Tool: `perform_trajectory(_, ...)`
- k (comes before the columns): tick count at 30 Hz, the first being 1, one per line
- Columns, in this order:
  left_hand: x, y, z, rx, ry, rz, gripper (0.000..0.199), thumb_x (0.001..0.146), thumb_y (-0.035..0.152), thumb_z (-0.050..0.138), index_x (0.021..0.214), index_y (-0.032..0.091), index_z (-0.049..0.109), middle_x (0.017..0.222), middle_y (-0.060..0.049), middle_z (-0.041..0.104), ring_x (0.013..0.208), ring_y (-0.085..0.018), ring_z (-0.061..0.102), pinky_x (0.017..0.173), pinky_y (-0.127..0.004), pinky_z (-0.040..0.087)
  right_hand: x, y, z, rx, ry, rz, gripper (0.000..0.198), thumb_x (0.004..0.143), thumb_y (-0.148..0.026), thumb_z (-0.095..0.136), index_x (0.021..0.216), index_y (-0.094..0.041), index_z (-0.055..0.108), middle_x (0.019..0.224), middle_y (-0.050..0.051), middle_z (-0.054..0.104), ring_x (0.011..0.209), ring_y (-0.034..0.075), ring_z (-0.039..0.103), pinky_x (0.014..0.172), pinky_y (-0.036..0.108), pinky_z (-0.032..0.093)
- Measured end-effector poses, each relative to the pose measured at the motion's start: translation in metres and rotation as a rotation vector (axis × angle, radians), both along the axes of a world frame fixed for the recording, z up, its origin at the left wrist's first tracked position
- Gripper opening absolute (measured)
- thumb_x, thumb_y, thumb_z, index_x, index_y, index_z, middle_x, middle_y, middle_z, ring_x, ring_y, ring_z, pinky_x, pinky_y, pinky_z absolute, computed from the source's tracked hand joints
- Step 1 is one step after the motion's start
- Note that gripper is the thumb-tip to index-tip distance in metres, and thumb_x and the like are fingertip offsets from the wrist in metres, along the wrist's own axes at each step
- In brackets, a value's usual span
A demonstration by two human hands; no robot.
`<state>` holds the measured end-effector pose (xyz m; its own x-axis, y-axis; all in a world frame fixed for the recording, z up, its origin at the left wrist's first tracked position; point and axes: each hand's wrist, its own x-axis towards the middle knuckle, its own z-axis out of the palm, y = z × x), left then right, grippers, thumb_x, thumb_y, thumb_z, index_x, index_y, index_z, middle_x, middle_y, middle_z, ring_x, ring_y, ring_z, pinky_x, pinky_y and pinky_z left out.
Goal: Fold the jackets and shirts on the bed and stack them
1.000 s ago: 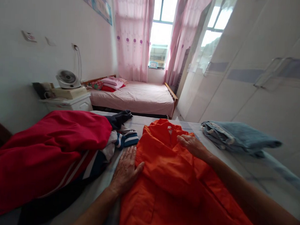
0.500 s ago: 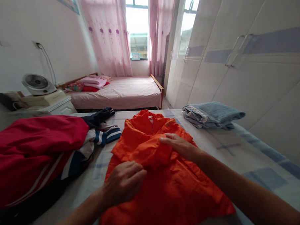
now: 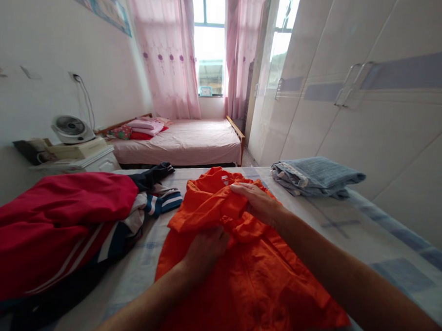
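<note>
An orange jacket (image 3: 253, 274) lies spread on the bed in front of me, its collar at the far end and a sleeve folded across its chest. My right hand (image 3: 258, 202) grips a fold of it near the collar, thumb on top and the other fingers partly hidden by cloth. My left hand (image 3: 207, 248) is closed at the lower edge of the folded sleeve, its fingertips partly tucked into the orange fabric. Both forearms reach in from the bottom of the view.
Red and navy striped clothes (image 3: 76, 203) are heaped at the left. A folded blue-grey cloth (image 3: 317, 175) lies at the far right of the patterned bedsheet (image 3: 324, 223). Beyond are a pink bed (image 3: 193, 140), a fan (image 3: 71, 128) on a cabinet, and a white wardrobe (image 3: 354, 127).
My left hand has moved forward under the folded sleeve's edge. The right hand, flatter before, now grips the cloth and raises it a little. The view has tilted slightly up and left.
</note>
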<state>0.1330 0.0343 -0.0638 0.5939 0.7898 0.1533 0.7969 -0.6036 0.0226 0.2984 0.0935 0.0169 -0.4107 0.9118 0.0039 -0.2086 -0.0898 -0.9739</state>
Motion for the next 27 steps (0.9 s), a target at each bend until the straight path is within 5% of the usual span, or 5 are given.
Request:
perform_trajectory(5, 0.003, -0.001, 0.001, 0.04, 0.01, -0.029, 0.023, 0.083, 0.021, 0.05, 0.104, 0.017, 0.055, 0.109, -0.012, 0.059, 0.094, -0.028, 0.058, 0.07, -0.037, 0.05, 0.001, 0.001, 0.0, 0.001, 0.032, -0.001, 0.022, 0.075, -0.036, 0.064, 0.08, -0.015, 0.06, 0.071, -0.002, 0.057, 0.06, 0.008, 0.05, 0.056, 0.02, 0.042)
perform_trajectory(15, 0.021, -0.027, 0.019, 0.1, 0.038, -0.239, 0.013, 0.086, 0.012, 0.045, 0.087, 0.016, 0.057, 0.079, -0.008, 0.061, 0.072, -0.023, 0.059, 0.055, -0.031, 0.046, 0.002, -0.013, 0.0, 0.063, -0.089, -0.02, 0.028, 0.076, -0.043, 0.061, 0.087, -0.017, 0.06, 0.081, 0.001, 0.06, 0.069, 0.011, 0.055, 0.062, 0.023, 0.046)
perform_trajectory(20, 0.004, -0.052, 0.021, 0.153, -0.184, -0.418, 0.019, 0.09, 0.019, 0.042, 0.075, 0.019, 0.055, 0.066, -0.002, 0.057, 0.057, -0.014, 0.053, 0.052, -0.027, 0.043, 0.034, -0.051, -0.023, -0.013, -0.605, 0.147, 0.038, 0.082, -0.054, 0.047, 0.073, -0.018, 0.055, 0.06, -0.001, 0.057, 0.05, 0.012, 0.053, 0.044, 0.022, 0.039)
perform_trajectory(23, -0.023, -0.046, 0.017, 0.256, -0.273, -0.309, 0.019, 0.088, 0.029, 0.049, 0.101, 0.017, 0.058, 0.088, -0.008, 0.063, 0.077, -0.019, 0.059, 0.068, -0.034, 0.048, 0.056, -0.065, -0.035, 0.12, -0.926, 0.201, 0.039, 0.086, -0.049, 0.042, 0.064, -0.019, 0.052, 0.056, 0.0, 0.054, 0.05, 0.012, 0.051, 0.047, 0.023, 0.036)
perform_trajectory(27, -0.046, -0.028, 0.009, 0.135, -0.221, -0.193, 0.056, 0.079, 0.052, 0.057, 0.125, 0.022, 0.049, 0.134, -0.013, 0.047, 0.12, -0.032, 0.045, 0.097, -0.05, 0.039, 0.06, -0.073, -0.033, 0.43, -1.059, -0.099, 0.029, 0.089, -0.041, 0.041, 0.077, -0.021, 0.058, 0.075, 0.002, 0.061, 0.067, 0.015, 0.055, 0.064, 0.026, 0.04)
